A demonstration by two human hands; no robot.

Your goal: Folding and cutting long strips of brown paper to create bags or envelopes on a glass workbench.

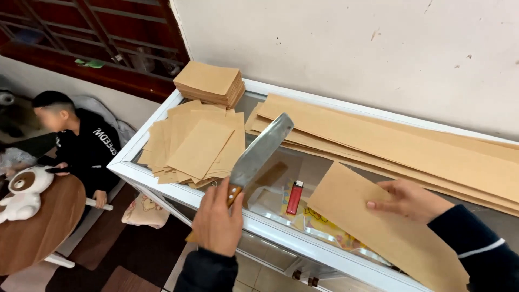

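Observation:
My left hand (217,220) grips the wooden handle of a broad steel knife (260,151), its blade raised and slanting up to the right over the glass top. My right hand (408,199) lies flat on a brown paper sheet (378,221) that rests on the glass and hangs over the near edge. A fanned pile of cut brown paper pieces (194,146) lies to the left of the blade. A neat stack of the same pieces (210,82) sits at the far left corner. Long brown paper strips (400,146) stretch along the back.
The work surface is a white-framed glass display case (162,186) against a pale wall. A red lighter (294,197) lies on the glass near the knife. To the left, a person in a black top sits by a round wooden table (40,227) with a plush toy (24,192).

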